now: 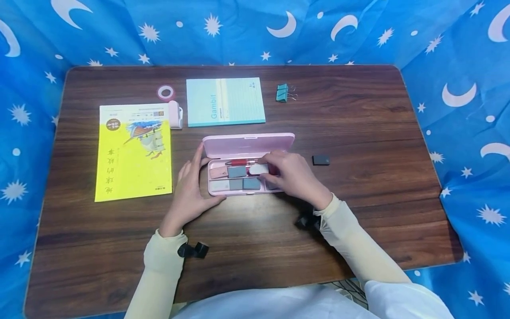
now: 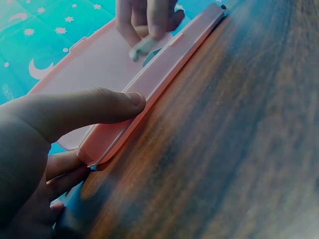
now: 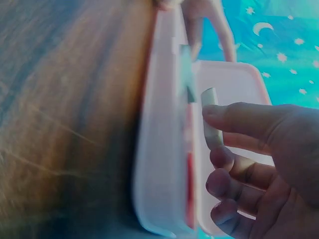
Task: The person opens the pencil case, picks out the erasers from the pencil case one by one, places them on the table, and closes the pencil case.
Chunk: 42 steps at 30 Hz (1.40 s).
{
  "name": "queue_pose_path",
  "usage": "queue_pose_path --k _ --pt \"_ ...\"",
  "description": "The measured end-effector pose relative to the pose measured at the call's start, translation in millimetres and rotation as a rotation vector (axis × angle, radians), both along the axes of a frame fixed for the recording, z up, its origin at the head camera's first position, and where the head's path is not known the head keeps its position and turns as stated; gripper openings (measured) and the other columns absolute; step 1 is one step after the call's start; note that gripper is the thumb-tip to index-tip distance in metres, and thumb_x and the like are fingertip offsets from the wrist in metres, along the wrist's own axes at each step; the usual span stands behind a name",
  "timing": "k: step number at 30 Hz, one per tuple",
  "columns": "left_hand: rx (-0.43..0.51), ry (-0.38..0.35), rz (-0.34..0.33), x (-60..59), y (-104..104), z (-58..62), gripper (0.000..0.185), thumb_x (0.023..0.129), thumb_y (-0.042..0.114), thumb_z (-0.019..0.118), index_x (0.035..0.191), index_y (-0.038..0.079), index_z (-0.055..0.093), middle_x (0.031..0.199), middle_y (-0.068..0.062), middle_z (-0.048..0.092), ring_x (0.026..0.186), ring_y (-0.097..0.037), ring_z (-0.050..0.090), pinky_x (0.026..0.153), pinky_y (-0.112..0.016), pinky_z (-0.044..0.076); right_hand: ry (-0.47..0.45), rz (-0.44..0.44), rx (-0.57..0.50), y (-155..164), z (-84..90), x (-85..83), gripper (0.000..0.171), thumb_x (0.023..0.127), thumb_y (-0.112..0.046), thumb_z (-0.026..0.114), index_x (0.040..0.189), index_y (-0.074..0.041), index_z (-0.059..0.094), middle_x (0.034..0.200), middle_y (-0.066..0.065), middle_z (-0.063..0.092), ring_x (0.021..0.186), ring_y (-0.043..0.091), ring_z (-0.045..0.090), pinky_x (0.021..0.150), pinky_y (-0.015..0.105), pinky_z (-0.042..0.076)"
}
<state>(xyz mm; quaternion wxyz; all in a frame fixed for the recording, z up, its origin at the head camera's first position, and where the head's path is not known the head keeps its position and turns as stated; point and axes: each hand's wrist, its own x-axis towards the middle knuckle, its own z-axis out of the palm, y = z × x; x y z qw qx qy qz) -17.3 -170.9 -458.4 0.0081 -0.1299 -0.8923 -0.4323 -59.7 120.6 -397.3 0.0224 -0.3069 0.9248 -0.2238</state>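
Observation:
A pink pencil case [image 1: 239, 193] lies with its lid [image 1: 255, 144] raised. Inside are a red pen [image 1: 237, 162] along the back and several eraser-like blocks, among them a pink block [image 1: 218, 173] and a grey block [image 1: 237, 172]. My left hand [image 1: 190, 195] grips the case's left end; the left wrist view shows the thumb [image 2: 117, 105] against its front wall and fingers round the end. Over the case's right part, my right hand [image 1: 292, 175] pinches a small white rounded eraser [image 3: 212, 134] between thumb and fingers, covering some contents.
A dark grey block [image 1: 321, 160] lies right of the case. Behind it are a light-blue notebook [image 1: 225, 102] and a teal binder clip [image 1: 282, 93]. To the left are a yellow book [image 1: 133, 155], a pink-and-white object [image 1: 175, 115] and a tape roll [image 1: 165, 92].

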Motion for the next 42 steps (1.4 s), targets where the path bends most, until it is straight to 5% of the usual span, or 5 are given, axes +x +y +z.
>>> queue_pose_path --k 5,14,31,37,42 --pt "-0.024 0.027 0.006 -0.4 -2 2.2 0.140 0.062 0.038 0.096 0.164 0.030 0.001 0.146 -0.010 0.056 0.135 -0.032 0.042 0.120 -0.055 0.017 0.016 -0.037 -0.014 27 16.2 -4.2 0.020 0.085 -0.018 0.079 0.102 -0.010 0.072 0.077 0.001 0.061 0.063 0.016 0.051 0.057 0.033 0.041" --pt "-0.021 0.019 0.003 -0.6 -4 1.8 0.140 0.061 0.037 0.097 0.163 0.030 0.001 0.146 -0.009 0.056 0.133 -0.031 0.043 0.121 -0.053 0.017 0.006 -0.194 0.193 72 17.5 -13.3 0.018 0.081 -0.017 0.078 0.097 -0.012 0.071 0.074 0.002 0.057 0.059 0.021 0.050 0.052 0.041 0.039" --pt "-0.012 0.002 0.006 0.9 0 -1.1 0.140 0.061 0.039 0.096 0.163 0.032 0.000 0.147 -0.008 0.055 0.137 -0.030 0.041 0.121 -0.053 0.016 0.003 -0.216 0.272 74 -3.1 -16.7 0.019 0.081 -0.017 0.080 0.098 -0.014 0.073 0.073 0.000 0.059 0.060 0.022 0.054 0.050 0.042 0.040" --pt "-0.015 0.002 0.004 0.4 0 0.0 0.140 0.061 0.039 0.097 0.163 0.032 0.001 0.147 -0.009 0.055 0.138 -0.032 0.041 0.121 -0.054 0.016 0.027 -0.259 0.286 72 1.5 -13.6 0.024 0.080 -0.021 0.080 0.103 -0.014 0.072 0.074 0.000 0.056 0.058 0.022 0.052 0.047 0.040 0.038" --pt "-0.012 0.004 0.001 -0.1 0 -0.8 0.140 0.061 0.038 0.097 0.163 0.032 0.001 0.147 -0.009 0.055 0.138 -0.032 0.041 0.121 -0.054 0.016 0.136 -0.253 0.181 59 14.8 -4.4 0.019 0.082 -0.023 0.077 0.097 -0.013 0.072 0.072 -0.001 0.057 0.055 0.019 0.050 0.046 0.037 0.037"
